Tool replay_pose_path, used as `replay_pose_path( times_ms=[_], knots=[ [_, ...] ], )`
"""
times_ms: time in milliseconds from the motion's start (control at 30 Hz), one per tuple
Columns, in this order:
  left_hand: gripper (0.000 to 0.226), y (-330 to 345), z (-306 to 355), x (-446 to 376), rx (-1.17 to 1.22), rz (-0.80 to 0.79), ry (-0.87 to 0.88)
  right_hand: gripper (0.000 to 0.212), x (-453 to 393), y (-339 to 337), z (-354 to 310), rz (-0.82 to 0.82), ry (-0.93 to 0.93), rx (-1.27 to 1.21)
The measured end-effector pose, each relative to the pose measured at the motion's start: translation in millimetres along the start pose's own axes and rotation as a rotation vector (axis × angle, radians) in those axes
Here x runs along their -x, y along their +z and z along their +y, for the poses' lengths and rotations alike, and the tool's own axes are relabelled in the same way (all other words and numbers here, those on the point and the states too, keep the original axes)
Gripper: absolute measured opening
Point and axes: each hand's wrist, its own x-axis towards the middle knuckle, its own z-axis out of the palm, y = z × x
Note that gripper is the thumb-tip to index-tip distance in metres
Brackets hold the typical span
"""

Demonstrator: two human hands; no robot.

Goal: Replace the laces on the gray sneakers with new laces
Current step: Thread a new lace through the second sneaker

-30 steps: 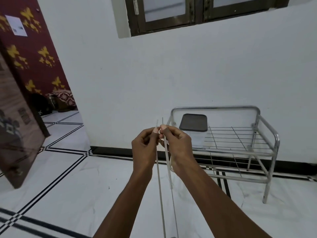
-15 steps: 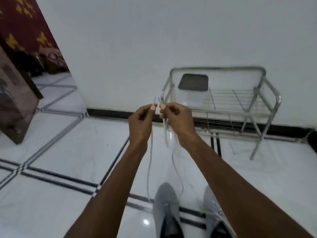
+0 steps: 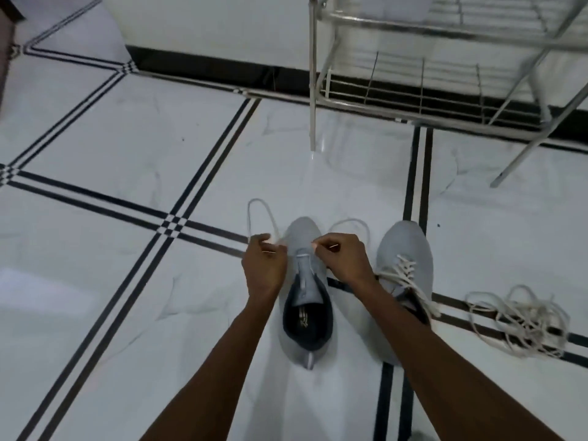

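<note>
Two gray sneakers stand side by side on the white floor. The left sneaker (image 3: 305,316) has open eyelets and a white lace (image 3: 258,207) threaded across its lowest pair. My left hand (image 3: 264,265) pinches one end of that lace beside the toe, and the lace loops out ahead of it. My right hand (image 3: 345,259) pinches the other end over the tongue. The right sneaker (image 3: 405,249) is laced with an off-white lace, partly hidden by my right forearm. A loose pile of off-white laces (image 3: 521,319) lies on the floor to the right.
A metal wire rack (image 3: 423,100) stands ahead against the wall, its near left leg (image 3: 313,90) coming down just beyond the sneakers. Black double lines cross the white tile floor (image 3: 111,281). A dark door edge shows at far left.
My hands have dropped from chest height, where they held the lace ends together, down to the left sneaker. The view tilted down to the floor and the hands moved apart.
</note>
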Motion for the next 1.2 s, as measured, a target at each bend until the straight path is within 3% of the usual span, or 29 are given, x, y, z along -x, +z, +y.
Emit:
replay_pose_path(
  times_ms=[167, 300, 400, 700, 1067, 1200],
  knots=[
    [0.026, 11.8, -13.7, 32.9, -0.168, -0.122, 0.128, 0.004, 2.9, 9.9, 11.3, -0.046, -0.064, 0.069],
    [0.025, 11.8, -20.3, 34.1, -0.336, -0.089, 0.224, 0.005, 2.5, 16.1, 13.4, -0.083, -0.164, 0.158],
    [0.012, 6.4, -23.1, 29.0, -0.278, -0.079, 0.21, 0.005, 4.7, 20.7, 12.3, -0.106, -0.215, 0.235],
    [0.015, -6.4, -47.5, 21.7, 0.061, -0.192, 0.025, 0.009, 13.0, 33.5, 12.2, -0.165, -0.209, 0.37],
    [0.015, -7.5, -46.4, 18.3, 0.006, -0.233, 0.098, 0.017, 8.9, 31.3, -0.4, -0.297, -0.287, 0.621],
    [0.017, -8.1, -47.0, 18.5, -0.027, -0.259, 0.166, 0.015, 9.4, 31.9, 1.2, -0.287, -0.293, 0.6]
  ],
)
